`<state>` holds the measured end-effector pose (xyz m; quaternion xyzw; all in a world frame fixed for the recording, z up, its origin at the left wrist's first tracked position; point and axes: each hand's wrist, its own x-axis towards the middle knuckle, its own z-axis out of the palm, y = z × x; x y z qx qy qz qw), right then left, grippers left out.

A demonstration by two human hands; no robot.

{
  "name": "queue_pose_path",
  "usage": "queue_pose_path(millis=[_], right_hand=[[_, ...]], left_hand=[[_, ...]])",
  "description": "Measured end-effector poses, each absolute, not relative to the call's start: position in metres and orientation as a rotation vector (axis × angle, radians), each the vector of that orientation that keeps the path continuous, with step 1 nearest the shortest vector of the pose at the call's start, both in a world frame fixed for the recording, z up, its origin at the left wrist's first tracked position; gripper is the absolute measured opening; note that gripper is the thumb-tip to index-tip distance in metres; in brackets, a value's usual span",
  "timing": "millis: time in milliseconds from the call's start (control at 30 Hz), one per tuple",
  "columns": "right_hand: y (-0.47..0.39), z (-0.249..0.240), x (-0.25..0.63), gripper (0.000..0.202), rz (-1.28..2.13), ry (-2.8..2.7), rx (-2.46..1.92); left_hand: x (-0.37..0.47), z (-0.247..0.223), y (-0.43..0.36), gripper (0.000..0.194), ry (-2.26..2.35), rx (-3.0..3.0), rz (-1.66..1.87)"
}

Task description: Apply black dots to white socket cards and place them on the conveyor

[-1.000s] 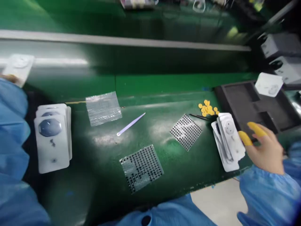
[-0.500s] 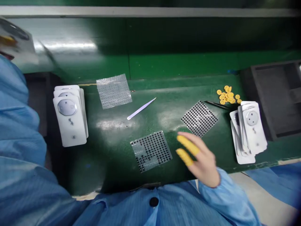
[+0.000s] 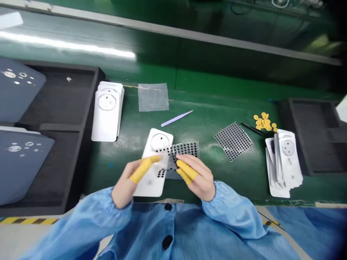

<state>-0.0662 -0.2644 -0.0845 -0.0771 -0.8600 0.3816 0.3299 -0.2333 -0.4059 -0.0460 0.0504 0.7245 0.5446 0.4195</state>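
Note:
A white phone-shaped plate (image 3: 150, 182) with an octagonal camera cutout lies slanted in front of me. Across its right side lies a clear sheet of black dots (image 3: 187, 148), some of its dots gone. My left hand (image 3: 130, 180), yellow cots on its fingers, reaches over the plate; its closed fingertips, blurred, meet at the sheet's left part, and what is between them is hidden. My right hand (image 3: 199, 177), also in yellow cots, pinches the sheet near its middle. Farther back lie lilac tweezers (image 3: 176, 118).
Stacks of white plates stand left (image 3: 105, 119) and right (image 3: 288, 159). Black trays flank them, the left tray (image 3: 81, 151) holding dark blue panels (image 3: 18, 159). A second dotted sheet (image 3: 233, 141), black tweezers (image 3: 254, 129), yellow finger cots (image 3: 263, 122) and a clear sheet (image 3: 153, 97) lie around.
My left hand has come into view, and a white plate now lies in front of me under part of the dotted sheet. My right hand has moved left onto that sheet. The camera view has shifted.

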Motion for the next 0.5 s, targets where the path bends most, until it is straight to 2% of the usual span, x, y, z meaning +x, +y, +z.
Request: queue_pose_path(millis=[100, 200, 500], right_hand=[[-0.264, -0.080, -0.069, 0.036, 1.129, -2.356, -0.085], [-0.262, -0.081, -0.075, 0.025, 1.192, -2.328, -0.179], [-0.262, -0.086, -0.085, 0.028, 0.841, -2.384, -0.136]], left_hand=[[-0.209, -0.059, -0.401, 0.045, 1.670, 0.126, 1.334], [-0.204, -0.064, -0.393, 0.041, 1.677, 0.140, 1.389], [-0.192, -0.070, -0.395, 0.049, 1.662, 0.184, 1.338]])
